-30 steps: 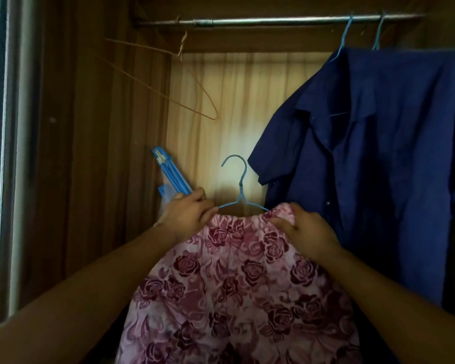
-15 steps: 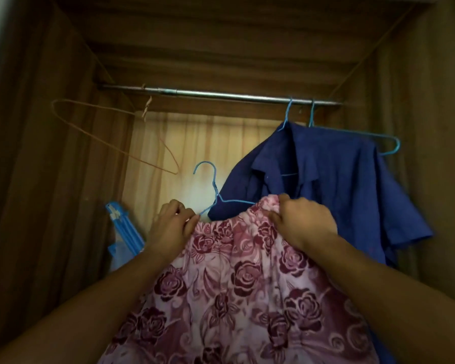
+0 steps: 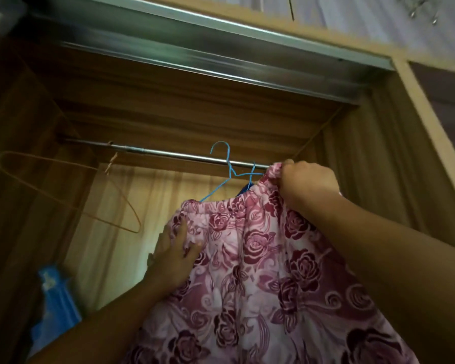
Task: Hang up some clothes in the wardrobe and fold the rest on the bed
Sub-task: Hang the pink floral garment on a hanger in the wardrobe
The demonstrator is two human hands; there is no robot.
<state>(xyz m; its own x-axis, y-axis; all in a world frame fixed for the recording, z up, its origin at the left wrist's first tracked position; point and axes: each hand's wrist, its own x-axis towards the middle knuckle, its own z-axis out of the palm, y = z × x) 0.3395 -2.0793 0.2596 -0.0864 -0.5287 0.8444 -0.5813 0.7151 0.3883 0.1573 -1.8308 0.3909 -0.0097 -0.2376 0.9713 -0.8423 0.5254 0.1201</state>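
from the head view, looking up into the wardrobe point(image 3: 365, 166): my right hand point(image 3: 307, 179) is clenched round a bunched corner of the floral garment point(image 3: 260, 258), pinching its gathered waistband up high, just beside the rail point(image 3: 168, 153); my left hand point(image 3: 174, 253) lies lower on the cloth's left edge, fingers spread and flat against it, gripping nothing; the garment is a soft, slightly fuzzy fabric, pale pink with dark maroon roses and scrolls, its top edge puckered like elastic, the rest falling in loose folds between my forearms; it sits on the blue hanger point(image 3: 227, 164), a thin wire one with a twisted neck; one sloping shoulder shows above the waistband, the other is hidden by cloth and hand; its hook stands up above the rail, the neck crossing the bar, and i cannot tell whether it rests on it; a sliver of dark blue cloth point(image 3: 244, 189) peeks behind the waistband; the rail is a dull round metal tube; a bare wire hanger point(image 3: 63, 195), thin and coppery, hangs tilted from its left part, well apart from the blue one; the wardrobe is streaky wood-grain board, darker on the left wall, with a paler back panel point(image 3: 132, 219) lit warm yellow; a brushed metal track point(image 3: 195, 48) runs across the top of the opening; a blurred blue plastic thing point(image 3: 58, 292) sits low on the left.
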